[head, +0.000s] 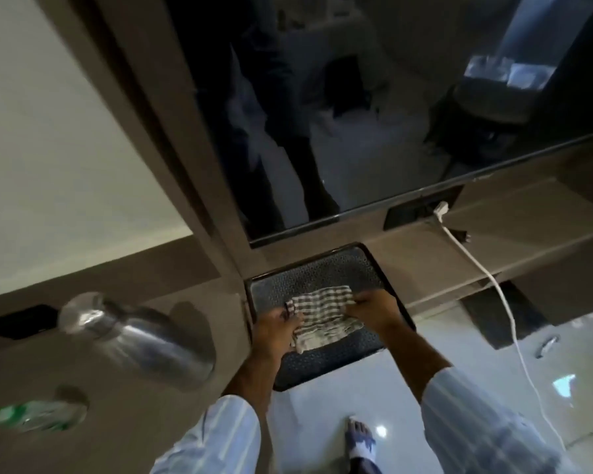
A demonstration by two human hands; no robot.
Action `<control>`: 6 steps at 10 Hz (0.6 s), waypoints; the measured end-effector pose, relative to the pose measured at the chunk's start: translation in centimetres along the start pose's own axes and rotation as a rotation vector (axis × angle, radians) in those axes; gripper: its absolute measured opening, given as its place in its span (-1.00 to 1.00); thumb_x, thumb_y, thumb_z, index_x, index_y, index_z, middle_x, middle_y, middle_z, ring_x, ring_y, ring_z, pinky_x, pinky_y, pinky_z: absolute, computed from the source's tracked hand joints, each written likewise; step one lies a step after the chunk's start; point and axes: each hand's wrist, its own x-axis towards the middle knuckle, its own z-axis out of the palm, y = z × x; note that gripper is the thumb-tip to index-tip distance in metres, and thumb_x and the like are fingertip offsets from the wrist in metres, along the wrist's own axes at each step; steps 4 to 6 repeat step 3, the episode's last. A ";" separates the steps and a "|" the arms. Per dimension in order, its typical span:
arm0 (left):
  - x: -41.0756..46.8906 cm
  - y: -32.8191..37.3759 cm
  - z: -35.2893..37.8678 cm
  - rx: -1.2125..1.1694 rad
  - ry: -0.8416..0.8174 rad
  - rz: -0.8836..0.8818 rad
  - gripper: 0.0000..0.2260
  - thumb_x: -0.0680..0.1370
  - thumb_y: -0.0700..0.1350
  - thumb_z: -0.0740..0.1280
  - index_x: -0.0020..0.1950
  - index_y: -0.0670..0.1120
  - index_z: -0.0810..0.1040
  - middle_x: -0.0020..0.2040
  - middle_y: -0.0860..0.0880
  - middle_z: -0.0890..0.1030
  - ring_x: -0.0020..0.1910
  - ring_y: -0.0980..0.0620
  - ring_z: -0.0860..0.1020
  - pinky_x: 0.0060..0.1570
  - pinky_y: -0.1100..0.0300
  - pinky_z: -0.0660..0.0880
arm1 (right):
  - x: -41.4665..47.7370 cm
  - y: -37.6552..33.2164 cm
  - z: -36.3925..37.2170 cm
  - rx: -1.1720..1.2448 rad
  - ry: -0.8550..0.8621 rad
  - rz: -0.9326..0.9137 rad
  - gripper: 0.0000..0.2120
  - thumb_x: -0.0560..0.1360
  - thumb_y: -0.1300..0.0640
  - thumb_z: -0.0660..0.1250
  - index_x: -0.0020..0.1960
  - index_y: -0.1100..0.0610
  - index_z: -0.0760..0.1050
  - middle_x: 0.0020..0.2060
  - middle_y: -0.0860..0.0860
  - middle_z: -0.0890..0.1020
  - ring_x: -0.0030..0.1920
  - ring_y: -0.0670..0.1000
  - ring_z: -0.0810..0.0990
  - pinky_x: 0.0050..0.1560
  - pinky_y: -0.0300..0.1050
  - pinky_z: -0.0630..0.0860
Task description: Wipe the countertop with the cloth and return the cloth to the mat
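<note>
A checked white-and-grey cloth [319, 316] lies crumpled on a dark textured mat [308, 275], which rests on a low ledge below the black screen. My left hand [278, 331] grips the cloth's left edge. My right hand [374, 311] presses on and holds its right side. The brown countertop [117, 405] spreads to the left of the mat. Both forearms wear pale striped sleeves.
A steel bottle [134, 336] and a green-labelled clear bottle [31, 417] stand on the countertop at left. A large black glossy screen [339, 114] hangs above the mat. A white charger cable [493, 292] dangles at right over the shiny floor, where a foot [360, 443] shows.
</note>
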 end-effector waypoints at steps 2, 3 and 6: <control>5.4 -2.0 0.8 0.379 0.103 0.095 -0.69 0.58 -0.06 0.40 0.26 -0.19 0.60 0.17 -0.22 0.69 0.16 -0.22 0.64 0.19 -0.11 0.57 | 5.4 1.8 4.0 -0.100 -0.132 -0.008 -0.65 0.55 0.02 0.47 0.25 0.18 0.72 0.15 0.17 0.77 0.22 0.17 0.71 0.19 -0.08 0.57; 5.0 -1.0 0.1 0.593 0.119 0.185 -0.59 0.63 -0.09 0.32 0.43 -0.23 0.44 0.35 -0.23 0.58 0.31 -0.23 0.54 0.33 -0.08 0.47 | 4.2 0.7 1.5 -0.049 0.016 -0.119 -0.72 0.55 -0.01 0.48 0.14 0.15 0.72 -0.15 0.02 0.73 0.01 0.16 0.75 -0.19 -0.30 0.48; 5.0 -1.0 0.1 0.593 0.119 0.185 -0.59 0.63 -0.09 0.32 0.43 -0.23 0.44 0.35 -0.23 0.58 0.31 -0.23 0.54 0.33 -0.08 0.47 | 4.2 0.7 1.5 -0.049 0.016 -0.119 -0.72 0.55 -0.01 0.48 0.14 0.15 0.72 -0.15 0.02 0.73 0.01 0.16 0.75 -0.19 -0.30 0.48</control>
